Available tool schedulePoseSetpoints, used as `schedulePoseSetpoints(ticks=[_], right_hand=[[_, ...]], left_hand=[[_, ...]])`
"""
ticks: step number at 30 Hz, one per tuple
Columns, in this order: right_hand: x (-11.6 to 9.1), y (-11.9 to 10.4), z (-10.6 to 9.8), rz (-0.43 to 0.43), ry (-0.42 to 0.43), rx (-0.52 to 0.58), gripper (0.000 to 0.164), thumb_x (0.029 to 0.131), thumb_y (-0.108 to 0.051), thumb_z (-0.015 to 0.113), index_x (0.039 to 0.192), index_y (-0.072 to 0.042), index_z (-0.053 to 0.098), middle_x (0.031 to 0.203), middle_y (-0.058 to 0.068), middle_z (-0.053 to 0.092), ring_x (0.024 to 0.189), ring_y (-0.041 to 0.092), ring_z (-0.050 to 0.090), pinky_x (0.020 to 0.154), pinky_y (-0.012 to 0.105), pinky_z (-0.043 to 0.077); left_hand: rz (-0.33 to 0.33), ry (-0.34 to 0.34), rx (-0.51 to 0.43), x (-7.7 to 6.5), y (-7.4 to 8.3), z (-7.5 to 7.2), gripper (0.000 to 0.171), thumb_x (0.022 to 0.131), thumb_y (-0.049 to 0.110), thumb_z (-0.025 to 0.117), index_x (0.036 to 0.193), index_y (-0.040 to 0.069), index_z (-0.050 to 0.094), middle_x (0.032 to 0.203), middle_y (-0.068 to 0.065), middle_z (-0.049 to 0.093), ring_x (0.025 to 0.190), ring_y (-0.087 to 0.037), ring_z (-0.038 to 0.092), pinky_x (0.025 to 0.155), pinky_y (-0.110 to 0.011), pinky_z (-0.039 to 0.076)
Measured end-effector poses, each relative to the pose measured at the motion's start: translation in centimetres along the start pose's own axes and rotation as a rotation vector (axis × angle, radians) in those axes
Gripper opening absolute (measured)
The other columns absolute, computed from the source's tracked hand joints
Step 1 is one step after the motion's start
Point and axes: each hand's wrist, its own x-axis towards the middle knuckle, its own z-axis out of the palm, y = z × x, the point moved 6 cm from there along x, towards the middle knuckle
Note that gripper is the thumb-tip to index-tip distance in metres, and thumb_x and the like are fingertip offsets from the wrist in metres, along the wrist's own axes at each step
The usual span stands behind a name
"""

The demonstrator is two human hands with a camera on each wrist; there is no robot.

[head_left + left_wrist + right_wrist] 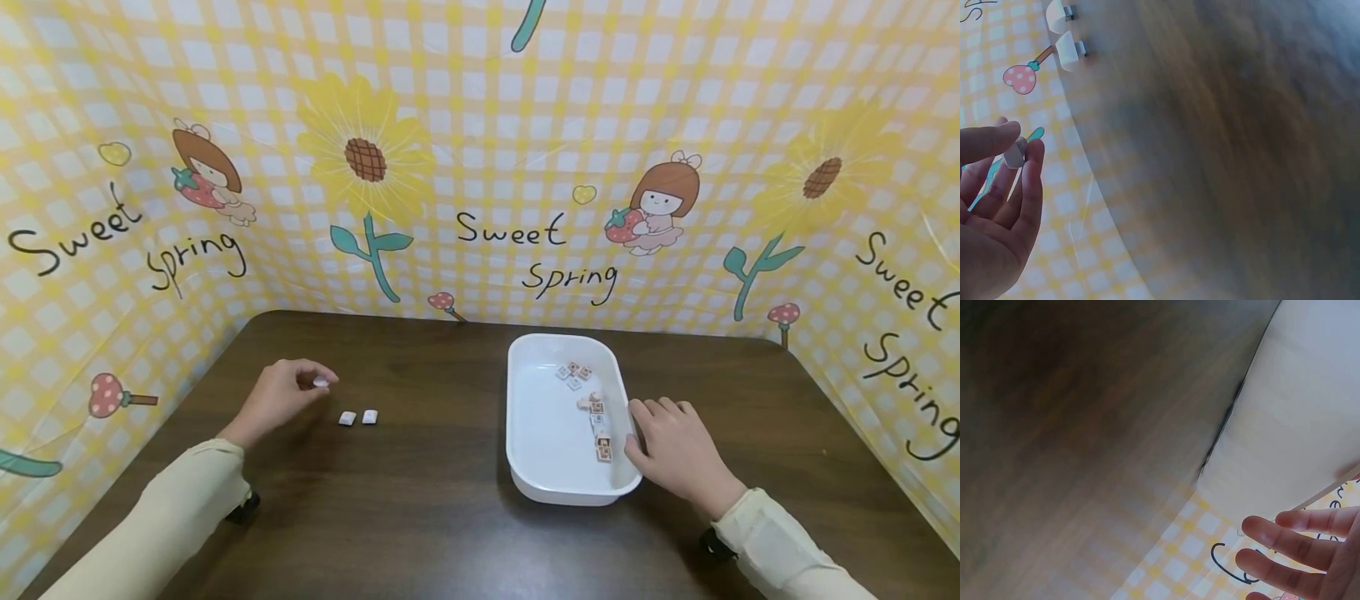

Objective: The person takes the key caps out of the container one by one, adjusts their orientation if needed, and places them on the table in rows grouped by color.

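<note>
My left hand (283, 396) pinches a small white keycap (321, 382) between thumb and fingertips, at the left of the table. In the left wrist view, the pinched keycap (1014, 155) sits between thumb and forefinger. Two more white keycaps, one on the left (347, 418) and one on the right (370, 417), lie side by side just in front of this hand. My right hand (678, 446) is at the right rim of a white rectangular basin (543, 475). Its fingers (1291, 540) are loosely extended along the basin's outside in the right wrist view.
Inside the basin, several keycaps (597, 408) lie along the right side, some showing brown undersides. A dark wooden table (435, 467) carries everything. Yellow checked cloth (510, 150) encloses its back and sides.
</note>
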Motion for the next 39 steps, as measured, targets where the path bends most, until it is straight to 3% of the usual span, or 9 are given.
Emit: schedulePoseSetpoints(ticks=[5,11,22,39], right_hand=[[0.0,0.0,-0.1,-0.004,0.001,0.000,0.024,0.077,-0.023,0.060,0.093,-0.006,0.060,0.079,0.007,0.066,0.070,0.021,0.055,0.068,0.042,0.046],[0.0,0.0,-0.1,-0.003,-0.009,-0.005,0.025,0.078,-0.023,0.059,0.095,-0.005,0.061,0.082,0.008,0.067,0.071,0.021,0.056,0.069,0.042,0.046],[0.0,0.0,0.0,0.000,-0.016,-0.008,0.025,0.078,-0.023,0.058,0.094,-0.005,0.060,0.081,0.007,0.066,0.071,0.021,0.055,0.069,0.042,0.046],[0.0,0.0,0.1,-0.008,0.007,-0.001,0.022,0.077,-0.023,0.058,0.091,-0.006,0.059,0.077,0.005,0.064,0.070,0.021,0.055,0.068,0.042,0.045]], left_hand=[[0.018,-0.003,-0.012,0.0,0.2,-0.1,0.020,0.082,0.002,0.068,0.102,0.002,0.067,0.098,-0.018,0.069,0.085,-0.028,0.068,0.067,-0.034,0.055],[0.006,-0.041,0.011,-0.1,0.0,0.1,0.023,0.077,0.001,0.072,0.100,-0.001,0.067,0.094,-0.016,0.069,0.083,-0.026,0.067,0.068,-0.034,0.055],[0.039,-0.305,-0.015,-0.6,-1.2,2.2,0.017,0.074,0.004,0.075,0.089,0.007,0.069,0.087,-0.005,0.071,0.080,-0.016,0.066,0.067,-0.026,0.053],[0.025,-0.320,0.005,0.1,-1.8,2.9,0.022,0.072,-0.002,0.075,0.092,0.006,0.068,0.087,-0.003,0.068,0.080,-0.014,0.060,0.067,-0.025,0.050]])
